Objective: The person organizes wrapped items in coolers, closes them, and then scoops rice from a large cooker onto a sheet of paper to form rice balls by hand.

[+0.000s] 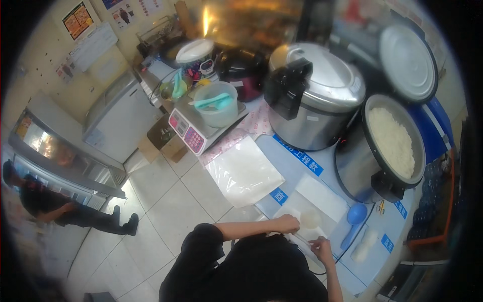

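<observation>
Both hands are at the table edge close to my body, on a white sheet (317, 233) with a flat round portion of what looks like rice (310, 219) beside them. My left hand (288, 223) is closed on the sheet's left side. The fingertips of my right hand (320, 247) pinch the sheet's near right part. Beyond them lies a folded white paper or cloth strip (322, 198). A blue ladle (357, 214) rests right of it, near wrapped white rolls (364, 244).
An open cooker of white rice (392, 143) and a lidded steel cooker (317, 94) stand behind. Left are a stack of white sheets in plastic (245, 171) and a digital scale (192, 130) bearing a plastic tub (217, 109). A person (64, 207) stands at far left by a glass-door fridge (56, 147).
</observation>
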The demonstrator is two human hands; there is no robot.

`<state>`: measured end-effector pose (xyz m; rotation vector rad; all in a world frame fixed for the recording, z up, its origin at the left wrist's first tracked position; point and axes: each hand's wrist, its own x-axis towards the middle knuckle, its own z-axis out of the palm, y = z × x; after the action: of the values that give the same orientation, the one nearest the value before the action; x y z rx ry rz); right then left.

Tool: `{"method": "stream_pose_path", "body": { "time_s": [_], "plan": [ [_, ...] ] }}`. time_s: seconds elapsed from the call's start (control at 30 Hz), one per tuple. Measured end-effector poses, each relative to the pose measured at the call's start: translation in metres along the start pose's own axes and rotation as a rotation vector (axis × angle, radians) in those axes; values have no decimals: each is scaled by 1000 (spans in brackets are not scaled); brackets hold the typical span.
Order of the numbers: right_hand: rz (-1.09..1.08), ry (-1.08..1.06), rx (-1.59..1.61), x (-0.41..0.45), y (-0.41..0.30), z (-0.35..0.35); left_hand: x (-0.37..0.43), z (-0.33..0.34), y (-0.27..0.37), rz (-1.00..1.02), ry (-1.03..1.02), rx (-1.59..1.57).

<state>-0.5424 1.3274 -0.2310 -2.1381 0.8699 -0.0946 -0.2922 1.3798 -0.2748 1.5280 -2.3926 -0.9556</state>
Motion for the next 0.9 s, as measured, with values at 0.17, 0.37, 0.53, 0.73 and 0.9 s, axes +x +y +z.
{"method": "stream_pose_path", "body": {
  "time_s": [0.17,0.37,0.53,0.73,0.9],
  "plan": [
    [19,22,-8,13,4,-22,7,-38,-5,-46,10,-335],
    [-207,66,-334,23,-16,-44,7,-56,5,221,113,63],
    [-265,126,-131,16,3,-39,8,-56,14,257,235,60],
    [297,8,148,57,32,-69,48,-76,-49,17,228,-300],
    [123,266,-198,88,67,-29,72,-52,-40,-99,375,116]
  ]
}}
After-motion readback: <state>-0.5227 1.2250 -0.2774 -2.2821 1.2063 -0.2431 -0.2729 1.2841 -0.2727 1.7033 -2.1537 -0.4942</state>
